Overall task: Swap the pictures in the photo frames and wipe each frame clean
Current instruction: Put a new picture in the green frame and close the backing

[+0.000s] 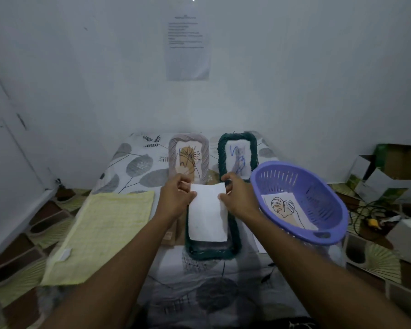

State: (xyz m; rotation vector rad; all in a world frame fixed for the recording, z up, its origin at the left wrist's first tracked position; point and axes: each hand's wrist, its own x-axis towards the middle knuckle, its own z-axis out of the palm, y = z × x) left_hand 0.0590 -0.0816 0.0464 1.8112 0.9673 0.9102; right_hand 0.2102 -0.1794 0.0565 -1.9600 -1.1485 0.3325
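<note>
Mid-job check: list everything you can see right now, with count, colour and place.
Rope-wrapped photo frames: 3; one grey and one dark green at the far end of the table, one dark green lying under the hands.
White paper sheet: 1, held over the near green frame.
Towel: 1, pale yellow, flat at the table's left.
Basket: 1, purple plastic, at the right, tilted.
Leaf drawing: 1, on white paper, inside the basket.
Tablecloth: 1, white with a grey leaf print.
Printed notice: 1, white, on the wall.
Cardboard boxes: several, on the floor at the right.
Hands: left hand and right hand, each pinching a top corner of the sheet.
</note>
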